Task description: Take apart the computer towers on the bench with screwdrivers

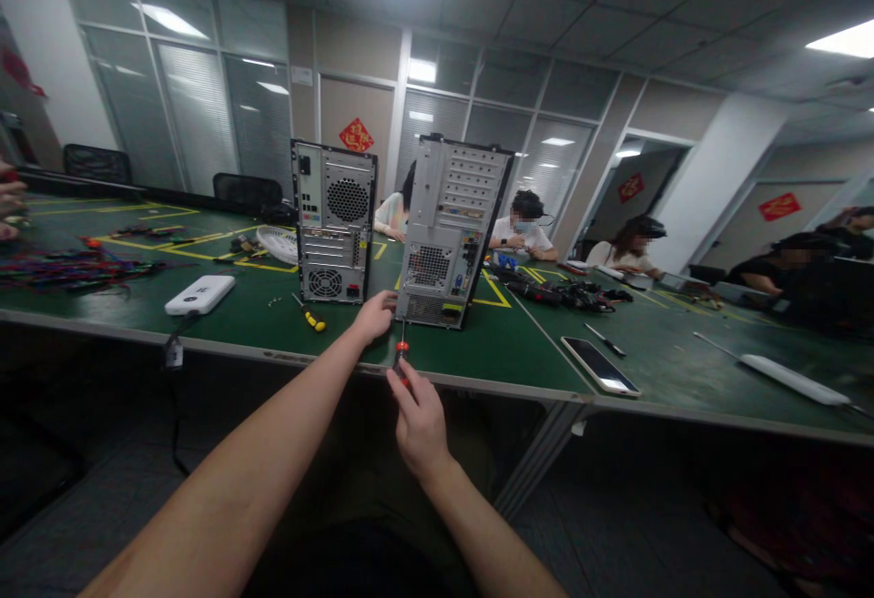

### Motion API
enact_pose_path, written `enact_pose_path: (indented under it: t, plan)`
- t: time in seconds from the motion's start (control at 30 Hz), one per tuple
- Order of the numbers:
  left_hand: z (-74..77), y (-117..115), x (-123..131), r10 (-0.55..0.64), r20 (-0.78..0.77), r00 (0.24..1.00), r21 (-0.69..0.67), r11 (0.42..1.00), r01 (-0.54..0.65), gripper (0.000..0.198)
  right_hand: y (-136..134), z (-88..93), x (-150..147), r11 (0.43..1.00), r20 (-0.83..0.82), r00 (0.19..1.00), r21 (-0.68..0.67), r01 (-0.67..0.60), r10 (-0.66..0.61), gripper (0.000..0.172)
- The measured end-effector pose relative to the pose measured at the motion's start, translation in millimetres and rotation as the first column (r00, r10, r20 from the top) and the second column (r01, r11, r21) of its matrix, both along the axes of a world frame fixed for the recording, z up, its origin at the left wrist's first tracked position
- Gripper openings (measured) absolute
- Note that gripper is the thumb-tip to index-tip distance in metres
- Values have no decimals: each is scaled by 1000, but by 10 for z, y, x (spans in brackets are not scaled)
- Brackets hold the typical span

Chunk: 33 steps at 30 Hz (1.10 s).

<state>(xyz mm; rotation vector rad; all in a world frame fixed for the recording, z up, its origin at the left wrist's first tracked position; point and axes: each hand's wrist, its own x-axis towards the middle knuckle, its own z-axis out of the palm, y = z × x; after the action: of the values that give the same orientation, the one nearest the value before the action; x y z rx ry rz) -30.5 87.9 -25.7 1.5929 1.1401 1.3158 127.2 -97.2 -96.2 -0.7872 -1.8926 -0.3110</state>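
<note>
My right hand [420, 411] is closed around the handle of a red-and-black screwdriver [402, 348]. Its shaft points up to the lower left corner of a computer case [443, 234], whose back panel faces me. Whether the tip sits in a screw is too small to tell. My left hand [374, 318] rests by the bottom left edge of that case, fingertips at its side and partly hidden; I cannot make out whether they grip anything. A second computer case [334, 225] stands upright to the left, its back also towards me.
A yellow-and-black screwdriver [312, 318] lies before the left case, near a white power bank [200, 295] with a cable. At right are a phone [599, 365], a thin black tool [604, 339] and bundled black cables [587, 295]. Coloured wires [75, 275] lie far left. People sit across the table.
</note>
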Motion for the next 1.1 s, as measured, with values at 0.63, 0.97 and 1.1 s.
enact_pose_path:
  t: [0.63,0.97,1.1]
  plan:
    - [-46,60,-1,15,-10,1000,14,1000,-15,62,-25,44,-12,999,6,1000,-27,21,-21,58]
    - [-54,55,-23,20,-36,999,28,999,-19,63,-52,60,-38,997,-160,987,-67,-34,23,42]
    - [-31,36,-14,16,-24,1000,28,999,-15,63,-43,56,-16,1000,-58,998,9,-2,3,50]
